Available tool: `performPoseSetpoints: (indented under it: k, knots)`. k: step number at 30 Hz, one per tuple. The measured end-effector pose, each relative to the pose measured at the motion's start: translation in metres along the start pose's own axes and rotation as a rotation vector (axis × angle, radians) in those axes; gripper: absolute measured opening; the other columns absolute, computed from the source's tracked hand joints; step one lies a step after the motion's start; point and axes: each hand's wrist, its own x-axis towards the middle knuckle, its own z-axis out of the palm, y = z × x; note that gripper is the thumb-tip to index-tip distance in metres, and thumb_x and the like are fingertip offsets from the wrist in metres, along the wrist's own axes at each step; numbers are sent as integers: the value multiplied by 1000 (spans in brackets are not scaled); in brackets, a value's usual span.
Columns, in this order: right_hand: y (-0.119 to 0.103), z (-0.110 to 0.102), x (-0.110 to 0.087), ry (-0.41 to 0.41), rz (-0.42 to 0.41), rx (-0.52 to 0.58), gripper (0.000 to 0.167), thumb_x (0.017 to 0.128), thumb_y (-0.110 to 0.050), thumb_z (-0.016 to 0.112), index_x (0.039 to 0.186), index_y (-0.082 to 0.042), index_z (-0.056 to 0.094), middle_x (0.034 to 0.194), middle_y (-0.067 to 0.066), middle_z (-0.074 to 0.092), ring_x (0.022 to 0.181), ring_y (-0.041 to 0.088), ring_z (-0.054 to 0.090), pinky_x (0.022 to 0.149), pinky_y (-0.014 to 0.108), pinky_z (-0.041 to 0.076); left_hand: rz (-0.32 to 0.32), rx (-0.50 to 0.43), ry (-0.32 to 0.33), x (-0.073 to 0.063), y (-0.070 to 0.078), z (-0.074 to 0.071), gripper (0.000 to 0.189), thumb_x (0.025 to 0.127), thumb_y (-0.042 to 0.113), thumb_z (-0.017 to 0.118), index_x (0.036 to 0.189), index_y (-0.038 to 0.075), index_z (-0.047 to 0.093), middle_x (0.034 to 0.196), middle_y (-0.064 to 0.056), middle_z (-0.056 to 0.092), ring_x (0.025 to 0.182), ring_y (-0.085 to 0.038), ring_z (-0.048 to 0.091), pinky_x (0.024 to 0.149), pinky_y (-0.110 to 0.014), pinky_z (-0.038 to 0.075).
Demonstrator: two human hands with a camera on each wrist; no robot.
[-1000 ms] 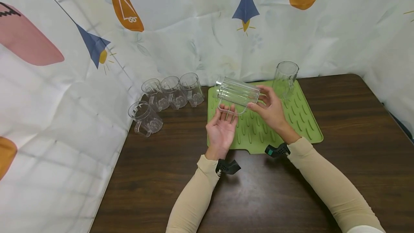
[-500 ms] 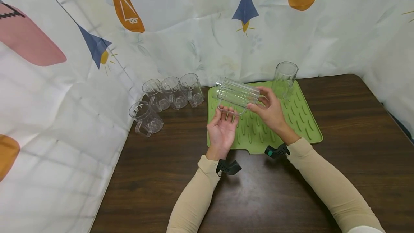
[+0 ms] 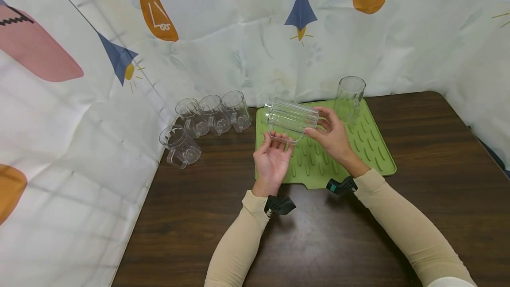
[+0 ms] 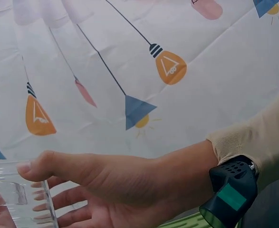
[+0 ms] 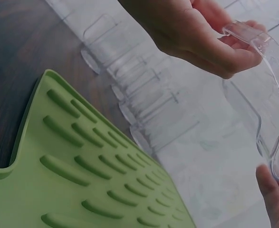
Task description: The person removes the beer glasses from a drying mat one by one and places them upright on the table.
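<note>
A clear glass mug [image 3: 292,115] is held on its side above the green ridged mat [image 3: 318,172], its handle turned down toward the person. My right hand [image 3: 334,138] grips the mug's right end, thumb in front; the left wrist view shows this right hand [image 4: 115,183] with its thumb on the glass. Palm up, my left hand [image 3: 272,163] holds the handle from below, its fingers curled up at it. In the right wrist view, the left hand [image 5: 201,40] has the handle [image 5: 246,32] between its fingers. Another clear mug [image 3: 349,96] stands upright on the mat's back right part.
Three clear mugs stand in a row at the back left, the nearest to the mat being this mug [image 3: 237,110]. A further mug [image 3: 181,147] stands in front of them. The dark wooden table [image 3: 191,234] meets a printed cloth [image 3: 255,52] behind and at the sides.
The held mug's left end has dipped very slightly, and the left fingers with it. Both hands keep their hold, and the standing mugs stay in place.
</note>
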Motion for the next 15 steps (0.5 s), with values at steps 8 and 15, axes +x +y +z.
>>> performPoseSetpoints:
  k: [8,15]
  knots:
    - [-1,-1,2,-32,62,-29,62,95,3,67,149,1,39,130,-3,54,119,9,63,88,17,60,21,8,-21,-1,0,0,37,113,31,36,91,19,63,86,7,71,90,-10,66,90,-30,54]
    - [-3,-3,1,-76,114,-97,61,97,-5,67,151,-4,38,142,12,49,127,20,58,87,15,59,41,-7,-67,-3,-1,-2,34,111,32,43,90,19,67,87,7,73,91,-10,67,90,-28,54]
